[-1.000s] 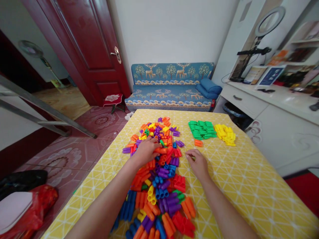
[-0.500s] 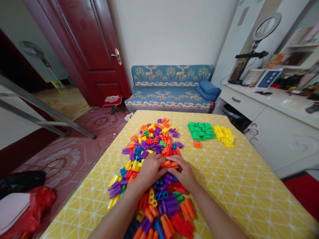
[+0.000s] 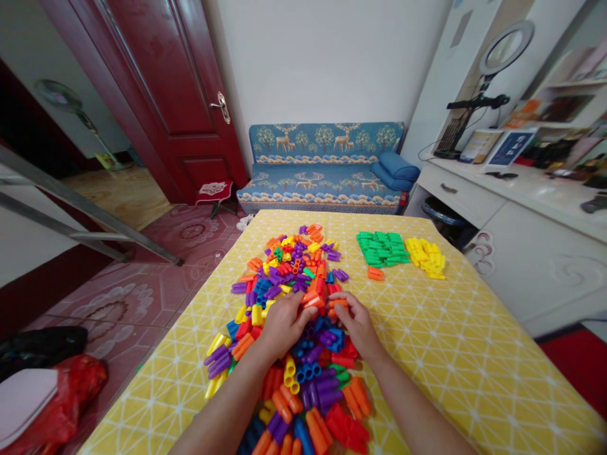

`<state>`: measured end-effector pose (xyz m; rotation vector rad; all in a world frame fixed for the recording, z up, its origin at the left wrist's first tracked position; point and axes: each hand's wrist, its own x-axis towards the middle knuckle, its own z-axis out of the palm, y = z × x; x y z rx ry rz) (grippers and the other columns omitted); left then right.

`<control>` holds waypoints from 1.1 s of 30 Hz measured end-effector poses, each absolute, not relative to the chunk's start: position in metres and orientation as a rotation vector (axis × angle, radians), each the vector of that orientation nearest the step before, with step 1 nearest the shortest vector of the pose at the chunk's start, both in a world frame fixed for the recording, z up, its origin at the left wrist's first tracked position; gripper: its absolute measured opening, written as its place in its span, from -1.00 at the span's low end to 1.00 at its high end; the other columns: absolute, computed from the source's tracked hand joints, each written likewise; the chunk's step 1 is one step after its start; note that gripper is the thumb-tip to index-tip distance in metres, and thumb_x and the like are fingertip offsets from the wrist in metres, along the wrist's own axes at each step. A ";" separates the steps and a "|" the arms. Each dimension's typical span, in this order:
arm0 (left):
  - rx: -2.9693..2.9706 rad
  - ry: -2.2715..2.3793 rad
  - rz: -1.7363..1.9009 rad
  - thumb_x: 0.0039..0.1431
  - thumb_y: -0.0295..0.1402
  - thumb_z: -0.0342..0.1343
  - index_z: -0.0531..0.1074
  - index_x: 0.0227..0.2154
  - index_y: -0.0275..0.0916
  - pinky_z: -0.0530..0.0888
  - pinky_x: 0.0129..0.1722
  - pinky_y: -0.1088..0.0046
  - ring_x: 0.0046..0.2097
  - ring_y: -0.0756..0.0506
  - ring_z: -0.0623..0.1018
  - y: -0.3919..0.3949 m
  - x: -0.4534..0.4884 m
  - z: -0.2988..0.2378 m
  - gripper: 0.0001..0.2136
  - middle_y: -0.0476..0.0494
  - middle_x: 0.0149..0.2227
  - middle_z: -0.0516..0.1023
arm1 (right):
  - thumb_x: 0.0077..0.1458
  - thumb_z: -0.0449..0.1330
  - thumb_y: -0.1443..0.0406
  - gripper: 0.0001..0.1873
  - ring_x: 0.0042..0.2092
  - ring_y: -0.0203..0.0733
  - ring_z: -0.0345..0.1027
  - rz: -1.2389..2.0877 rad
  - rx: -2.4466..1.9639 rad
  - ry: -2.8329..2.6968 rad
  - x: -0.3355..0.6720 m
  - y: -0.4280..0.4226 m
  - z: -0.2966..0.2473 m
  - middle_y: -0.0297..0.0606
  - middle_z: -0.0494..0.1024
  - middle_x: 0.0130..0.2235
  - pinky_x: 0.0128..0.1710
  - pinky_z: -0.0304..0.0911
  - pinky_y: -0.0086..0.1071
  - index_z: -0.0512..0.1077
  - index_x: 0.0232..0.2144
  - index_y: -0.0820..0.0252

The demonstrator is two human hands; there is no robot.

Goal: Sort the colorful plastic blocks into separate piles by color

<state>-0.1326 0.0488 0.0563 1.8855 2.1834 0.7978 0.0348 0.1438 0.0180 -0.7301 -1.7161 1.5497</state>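
Observation:
Over the middle of a mixed heap of plastic bullet-shaped toy blocks [image 3: 327, 388] are both my hands. My left hand [image 3: 284, 319] is closed on an orange block [image 3: 313, 298], thumb and fingers at its sides. Just to the right, my right hand [image 3: 355, 319] pinches another orange block [image 3: 337, 306], partly covered by its fingers. The two blocks are slightly apart. Purple, blue, red, yellow and green blocks lie loosely around and beneath the hands.
On the yellow tablecloth [image 3: 455, 354], right of the heap, lie a group of green blocks [image 3: 382, 249], a group of yellow blocks [image 3: 425, 258] and a lone orange block [image 3: 375, 273]. A blue sofa [image 3: 327, 170] stands beyond the table, a white cabinet [image 3: 545, 234] to the right.
My hands have moved slightly apart, each with an orange block. The left one's block is lifted and tilted, and blue and purple blocks below now show between the hands.

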 end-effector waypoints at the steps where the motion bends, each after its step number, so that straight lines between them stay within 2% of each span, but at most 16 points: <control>1: 1.863 2.156 0.836 0.32 -0.10 -0.16 0.34 -0.39 -0.22 0.29 -0.32 0.42 -0.30 -0.12 0.47 0.049 -0.133 0.056 -0.66 -0.12 -0.36 0.50 | 0.16 0.11 0.06 -0.64 -0.39 -0.25 0.40 1.549 -0.701 -1.728 0.035 0.143 0.019 -0.30 0.51 -0.35 -0.44 0.28 -0.42 0.38 -0.09 0.13; 4: 1.834 2.089 0.883 0.35 -0.17 -0.23 0.35 -0.45 -0.22 0.30 -0.33 0.44 -0.31 -0.10 0.47 0.050 -0.136 0.054 -0.63 -0.10 -0.39 0.50 | 0.18 0.07 0.07 -0.59 -0.32 -0.23 0.42 1.525 -0.669 -1.781 0.034 0.142 0.022 -0.23 0.53 -0.12 -0.37 0.33 -0.37 0.34 0.02 0.08; 6: 1.850 2.070 0.876 0.34 -0.18 -0.20 0.38 -0.46 -0.22 0.30 -0.31 0.44 -0.31 -0.09 0.47 0.050 -0.138 0.054 -0.63 -0.10 -0.39 0.50 | 0.14 0.12 0.07 -0.57 -0.25 -0.19 0.44 1.478 -0.694 -1.771 0.035 0.145 0.026 -0.21 0.51 -0.05 -0.30 0.36 -0.34 0.32 0.03 0.07; 9: 1.860 2.063 0.873 0.33 -0.21 -0.15 0.42 -0.43 -0.22 0.31 -0.29 0.44 -0.29 -0.09 0.47 0.050 -0.138 0.053 -0.67 -0.10 -0.38 0.52 | 0.02 0.24 0.09 -0.53 -0.19 -0.14 0.45 1.352 -0.789 -1.641 0.047 0.168 0.029 -0.19 0.55 -0.14 -0.23 0.36 -0.32 0.33 -0.04 0.13; 12: 1.857 2.074 0.882 0.33 -0.23 -0.13 0.44 -0.40 -0.23 0.31 -0.29 0.44 -0.29 -0.09 0.48 0.050 -0.138 0.054 -0.68 -0.11 -0.38 0.52 | -0.06 0.27 0.07 -0.55 -0.28 -0.15 0.45 1.190 -0.979 -1.609 0.083 0.208 0.022 -0.23 0.57 -0.29 -0.26 0.34 -0.30 0.39 -0.15 0.18; 16: 1.877 2.067 0.873 0.33 -0.23 -0.14 0.44 -0.39 -0.23 0.30 -0.30 0.44 -0.29 -0.09 0.47 0.050 -0.138 0.054 -0.69 -0.11 -0.38 0.52 | -0.02 0.19 0.07 -0.61 -0.17 -0.08 0.46 0.953 -1.266 -1.962 0.140 0.257 0.001 -0.17 0.58 -0.21 -0.16 0.32 -0.23 0.52 -0.19 0.16; 19: 1.890 2.065 0.867 0.34 -0.23 -0.15 0.41 -0.42 -0.23 0.29 -0.30 0.44 -0.30 -0.09 0.46 0.050 -0.138 0.054 -0.68 -0.10 -0.39 0.50 | -0.05 0.20 -0.03 -0.41 -0.13 -0.01 0.45 0.562 -1.527 -2.115 0.159 0.267 -0.006 -0.07 0.54 -0.16 -0.17 0.30 -0.20 0.47 -0.03 0.17; 22: 1.882 2.072 0.863 0.33 -0.22 -0.14 0.40 -0.44 -0.23 0.28 -0.31 0.43 -0.30 -0.09 0.46 0.050 -0.138 0.054 -0.68 -0.10 -0.40 0.49 | -0.17 0.28 -0.10 -0.23 -0.21 0.01 0.47 0.396 -1.685 -2.149 0.153 0.260 -0.003 -0.04 0.54 -0.20 -0.30 0.29 -0.24 0.40 0.02 0.23; 26: 1.866 2.053 0.883 0.34 -0.20 -0.15 0.43 -0.40 -0.22 0.30 -0.29 0.43 -0.27 -0.10 0.47 0.050 -0.138 0.055 -0.67 -0.11 -0.37 0.51 | -0.09 0.28 0.05 -0.48 -0.29 -0.08 0.46 0.385 -1.712 -2.168 0.141 0.255 0.000 -0.14 0.56 -0.30 -0.38 0.24 -0.32 0.42 -0.11 0.21; 29: 1.870 2.048 0.882 0.33 -0.20 -0.14 0.44 -0.40 -0.23 0.30 -0.29 0.43 -0.27 -0.10 0.48 0.050 -0.138 0.055 -0.67 -0.11 -0.37 0.52 | 0.01 0.19 0.20 -0.65 -0.30 -0.13 0.44 0.257 -1.678 -2.146 0.141 0.263 -0.002 -0.13 0.56 -0.26 -0.36 0.24 -0.33 0.46 -0.13 0.20; 33: 1.873 2.062 0.879 0.33 -0.21 -0.13 0.44 -0.39 -0.23 0.31 -0.29 0.43 -0.28 -0.09 0.47 0.050 -0.138 0.053 -0.68 -0.11 -0.37 0.51 | 0.07 0.07 0.36 -0.58 -0.25 -0.09 0.43 0.108 -1.658 -2.127 0.141 0.278 -0.005 -0.08 0.50 -0.08 -0.36 0.23 -0.29 0.46 -0.01 0.11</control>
